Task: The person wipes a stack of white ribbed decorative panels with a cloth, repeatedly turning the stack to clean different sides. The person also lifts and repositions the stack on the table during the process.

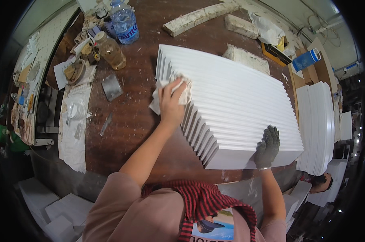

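A row of overlapping white folded panels [239, 101] lies slantwise on the brown table, their stepped ends facing left. My left hand [172, 105], bare, presses a crumpled white cloth [156, 101] with stains against those ends, near the far part of the row. The fingers are bent over the cloth, hiding part of it. My right hand [268, 147] wears a dark grey glove. It rests with fingers stretched out on top of the nearest panels, at the right front corner of the row.
Left on the brown table [138, 141] are a grey scraper blade [112, 87], a jar of yellowish liquid [110, 52] and a large water bottle [124, 24]. Whitish blocks [202, 18] lie at the back. A blue bottle [306, 60] and more stacked white panels [315, 125] stand right.
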Demonstrator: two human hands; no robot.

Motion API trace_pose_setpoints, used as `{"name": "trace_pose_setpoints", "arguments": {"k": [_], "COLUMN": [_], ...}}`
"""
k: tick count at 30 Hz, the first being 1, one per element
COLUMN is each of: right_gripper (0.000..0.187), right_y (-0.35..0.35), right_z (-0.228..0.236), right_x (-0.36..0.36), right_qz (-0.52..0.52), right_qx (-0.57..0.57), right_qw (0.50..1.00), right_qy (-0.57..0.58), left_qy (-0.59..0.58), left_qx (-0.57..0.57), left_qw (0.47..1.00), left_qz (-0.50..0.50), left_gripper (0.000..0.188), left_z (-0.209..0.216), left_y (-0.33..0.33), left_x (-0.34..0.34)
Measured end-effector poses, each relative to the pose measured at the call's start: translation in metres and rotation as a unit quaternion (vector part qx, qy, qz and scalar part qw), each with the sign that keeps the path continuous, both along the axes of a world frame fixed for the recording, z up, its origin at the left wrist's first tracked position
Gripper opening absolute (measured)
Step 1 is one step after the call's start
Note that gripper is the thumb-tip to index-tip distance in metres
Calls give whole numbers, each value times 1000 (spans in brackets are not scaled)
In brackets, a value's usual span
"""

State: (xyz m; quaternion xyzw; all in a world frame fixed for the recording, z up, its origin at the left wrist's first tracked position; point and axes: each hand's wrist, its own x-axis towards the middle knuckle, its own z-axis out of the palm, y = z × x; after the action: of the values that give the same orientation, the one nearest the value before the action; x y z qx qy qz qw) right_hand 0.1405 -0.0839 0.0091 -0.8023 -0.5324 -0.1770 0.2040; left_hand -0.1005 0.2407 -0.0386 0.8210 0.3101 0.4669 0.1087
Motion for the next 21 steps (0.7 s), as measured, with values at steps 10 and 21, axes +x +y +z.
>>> {"name": "trace_pose_setpoints", "arguments": {"k": [10,21], "right_gripper": [45,45], "right_y": [1,0], "right_z": [-2,-1], "right_x": [-1,-2], "right_qz": [-15,-21], "right_qx": [-7,-22], "right_qw": [1000,999], "right_qy": [1,9], "left_qy": [-163,-52], "left_qx": [-209,-141], "left_qw": [964,988], "left_qz": [-21,-24], "left_gripper": [54,47], "left_z": [-17,0], "left_y": [56,84], "left_x": [-3,-34]}}
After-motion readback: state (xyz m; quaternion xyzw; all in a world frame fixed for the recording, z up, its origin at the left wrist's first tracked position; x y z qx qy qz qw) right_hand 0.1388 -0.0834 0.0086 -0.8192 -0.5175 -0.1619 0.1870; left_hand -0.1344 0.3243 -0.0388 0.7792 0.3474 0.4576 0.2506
